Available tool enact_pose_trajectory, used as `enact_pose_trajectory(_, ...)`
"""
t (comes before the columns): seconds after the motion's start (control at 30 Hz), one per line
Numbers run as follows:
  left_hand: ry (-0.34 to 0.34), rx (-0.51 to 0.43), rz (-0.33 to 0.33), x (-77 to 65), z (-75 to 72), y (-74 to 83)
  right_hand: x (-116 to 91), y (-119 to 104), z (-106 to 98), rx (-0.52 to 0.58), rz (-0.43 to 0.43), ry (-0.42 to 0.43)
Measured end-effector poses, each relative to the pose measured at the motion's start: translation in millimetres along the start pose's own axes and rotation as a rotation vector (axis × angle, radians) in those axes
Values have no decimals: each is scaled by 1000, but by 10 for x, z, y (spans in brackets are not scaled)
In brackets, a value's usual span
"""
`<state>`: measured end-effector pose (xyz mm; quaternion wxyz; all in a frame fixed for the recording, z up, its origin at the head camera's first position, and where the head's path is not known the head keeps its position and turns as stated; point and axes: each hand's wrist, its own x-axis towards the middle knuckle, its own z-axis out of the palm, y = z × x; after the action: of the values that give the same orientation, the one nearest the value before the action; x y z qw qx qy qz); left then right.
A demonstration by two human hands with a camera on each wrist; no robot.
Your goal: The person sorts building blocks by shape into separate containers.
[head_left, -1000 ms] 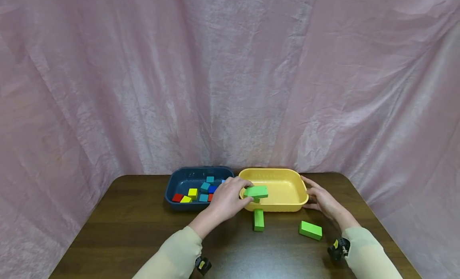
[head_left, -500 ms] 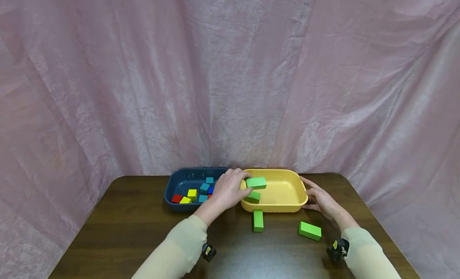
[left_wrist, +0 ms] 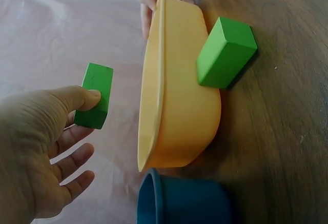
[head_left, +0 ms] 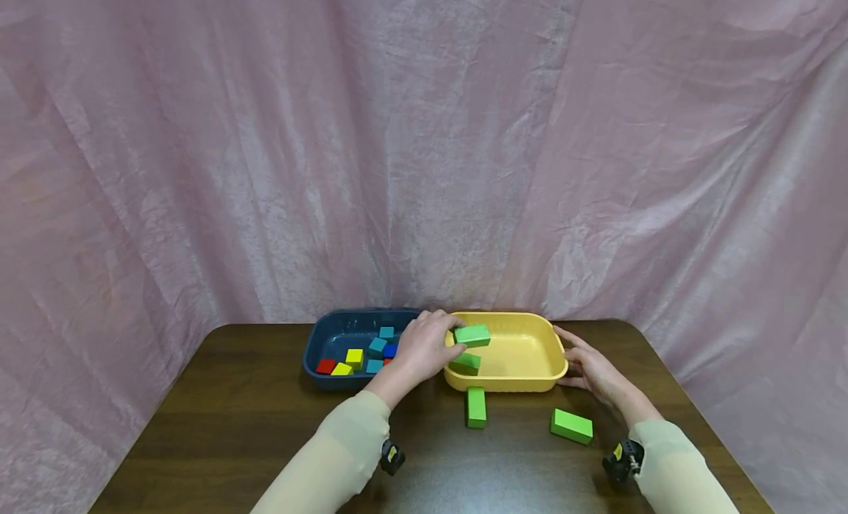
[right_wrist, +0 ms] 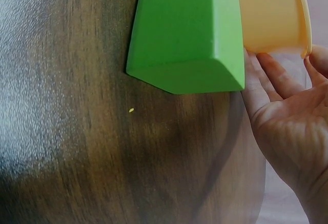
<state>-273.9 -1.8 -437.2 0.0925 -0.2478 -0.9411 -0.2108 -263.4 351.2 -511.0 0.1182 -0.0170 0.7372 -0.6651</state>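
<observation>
My left hand (head_left: 424, 346) pinches a green rectangular block (head_left: 472, 336) between thumb and fingers, above the left end of a yellow tub (head_left: 523, 384). In the left wrist view the thumb lies on the face of this block (left_wrist: 97, 93), and the other fingers are apart from it. Another green block (head_left: 467, 363) lies inside the tub at its left front. My right hand (head_left: 599, 370) rests its fingers against the tub's right end. In the right wrist view these fingers (right_wrist: 279, 75) look mostly extended along the yellow wall.
A dark blue tub (head_left: 339, 330) with several small red, yellow and blue cubes stands left of the yellow one. One green block (head_left: 476, 407) stands against the yellow tub's front wall. A second block (head_left: 572, 426) lies front right on the wooden table (head_left: 232, 426). Pink curtain hangs behind.
My left hand has moved up and slightly away with the green block, uncovering the block inside the tub. In the last half second it barely moves. My right hand stays at the tub's end.
</observation>
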Motion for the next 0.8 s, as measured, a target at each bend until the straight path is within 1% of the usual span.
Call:
enact_pose_trajectory(0.23, -19, 32, 12, 46, 75, 61, -2, 13, -22, 6, 1, -7)
enact_pose_trajectory(0.67, -24, 84, 42, 142, 196, 218, -12, 14, -43, 9, 1, 1)
enact_pose_trajectory(0.8, -33, 86, 41, 159, 225, 268, -16, 3, -44, 6, 0, 4)
